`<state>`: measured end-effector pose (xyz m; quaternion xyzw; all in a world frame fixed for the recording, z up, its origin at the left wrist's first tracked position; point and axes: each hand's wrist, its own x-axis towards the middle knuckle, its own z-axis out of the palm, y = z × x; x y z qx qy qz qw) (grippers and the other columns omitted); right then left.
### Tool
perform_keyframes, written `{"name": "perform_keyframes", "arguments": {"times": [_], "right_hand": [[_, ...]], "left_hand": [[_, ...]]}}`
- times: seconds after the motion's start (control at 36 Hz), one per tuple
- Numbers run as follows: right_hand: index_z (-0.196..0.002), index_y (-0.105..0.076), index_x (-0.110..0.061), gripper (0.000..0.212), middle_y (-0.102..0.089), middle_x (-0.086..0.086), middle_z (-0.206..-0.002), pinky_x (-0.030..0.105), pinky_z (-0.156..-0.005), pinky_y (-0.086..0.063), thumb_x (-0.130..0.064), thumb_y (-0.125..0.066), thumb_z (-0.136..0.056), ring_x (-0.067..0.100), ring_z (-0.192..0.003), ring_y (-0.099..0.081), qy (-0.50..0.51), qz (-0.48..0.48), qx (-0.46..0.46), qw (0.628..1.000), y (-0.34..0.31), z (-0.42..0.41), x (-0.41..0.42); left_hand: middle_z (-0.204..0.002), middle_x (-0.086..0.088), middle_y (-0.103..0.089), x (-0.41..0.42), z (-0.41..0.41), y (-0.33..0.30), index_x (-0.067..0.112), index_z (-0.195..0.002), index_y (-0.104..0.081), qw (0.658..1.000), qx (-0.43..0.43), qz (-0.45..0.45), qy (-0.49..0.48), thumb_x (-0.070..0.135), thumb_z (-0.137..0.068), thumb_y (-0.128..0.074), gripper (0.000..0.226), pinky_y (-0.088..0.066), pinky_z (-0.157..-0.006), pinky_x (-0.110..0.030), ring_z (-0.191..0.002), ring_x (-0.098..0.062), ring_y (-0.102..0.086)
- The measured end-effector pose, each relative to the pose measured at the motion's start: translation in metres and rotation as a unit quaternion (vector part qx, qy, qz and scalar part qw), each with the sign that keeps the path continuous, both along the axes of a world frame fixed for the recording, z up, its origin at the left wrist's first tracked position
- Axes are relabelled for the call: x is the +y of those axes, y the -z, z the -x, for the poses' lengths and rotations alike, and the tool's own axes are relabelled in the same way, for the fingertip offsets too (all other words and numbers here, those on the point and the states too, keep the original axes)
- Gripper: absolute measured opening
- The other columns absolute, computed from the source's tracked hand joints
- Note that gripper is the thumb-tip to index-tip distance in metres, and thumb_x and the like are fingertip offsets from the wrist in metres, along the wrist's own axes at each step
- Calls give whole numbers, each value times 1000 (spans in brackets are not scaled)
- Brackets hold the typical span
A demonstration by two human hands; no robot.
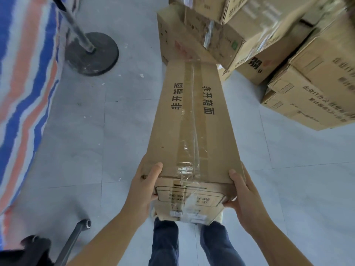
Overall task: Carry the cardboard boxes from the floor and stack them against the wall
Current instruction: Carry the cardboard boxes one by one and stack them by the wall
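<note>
A long, narrow cardboard box, taped along its top and printed with black characters, stretches away from me above the floor. My left hand grips its near left corner, thumb on top. My right hand grips the near right corner the same way. The box's far end points toward a pile of cardboard boxes at the upper right.
A metal post on a round black base stands on the grey tiled floor at the upper left. A blue, red and white striped tarp runs along the left. A dark bar and black object lie at the lower left.
</note>
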<state>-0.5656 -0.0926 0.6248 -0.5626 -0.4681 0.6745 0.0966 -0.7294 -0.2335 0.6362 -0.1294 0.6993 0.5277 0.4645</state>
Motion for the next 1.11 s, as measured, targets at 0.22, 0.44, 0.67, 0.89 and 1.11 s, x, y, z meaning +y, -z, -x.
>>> {"name": "perform_keyframes", "arguments": {"times": [0.22, 0.44, 0.67, 0.89, 1.11], "right_hand": [[-127, -50, -35, 30, -67, -23, -72, 45, -69, -46, -27, -44, -99, 11, -70, -60, -69, -25, 32, 997, -66, -5, 11], [-131, -52, -31, 34, -71, -12, -93, 34, -59, -48, -30, -47, -98, 10, -77, -67, -195, -22, 85, 977, -97, -29, 68], [-131, -53, -29, 34, -70, -12, -96, 33, -58, -47, -30, -48, -98, 2, -73, -67, -301, -2, 104, 948, -137, -69, 118], [-131, -53, -29, 35, -71, -12, -95, 27, -47, -48, -32, -49, -96, 2, -72, -68, -396, 11, 100, 913, -158, -105, 116], [-134, -49, -36, 38, -66, -14, -108, 28, -50, -50, -32, -50, -96, 2, -78, -66, -474, 36, 87, 876, -165, -157, 72]], "left_hand": [[-113, 13, -66, -11, -30, -72, 35, -127, -53, 996, 38, -25, -73, 35, -93, -58, 35, -47, -95, -53, -103, -10, -62], [-109, 7, -70, 16, -94, -105, 32, -122, -59, 974, 100, -25, -201, 38, -88, -62, 34, -51, -93, -51, -101, -15, -66], [-107, 9, -68, 50, -192, -144, 33, -126, -55, 937, 123, -24, -325, 35, -92, -59, 35, -53, -91, -49, -95, -8, -64], [-90, 13, -73, 42, -272, -162, 34, -126, -55, 907, 128, -19, -402, 36, -92, -58, 34, -57, -74, -40, -74, -2, -70], [-108, 12, -65, 6, -371, -167, 35, -130, -51, 859, 119, -14, -497, 36, -93, -56, 37, -55, -84, -48, -93, -4, -60]]}}
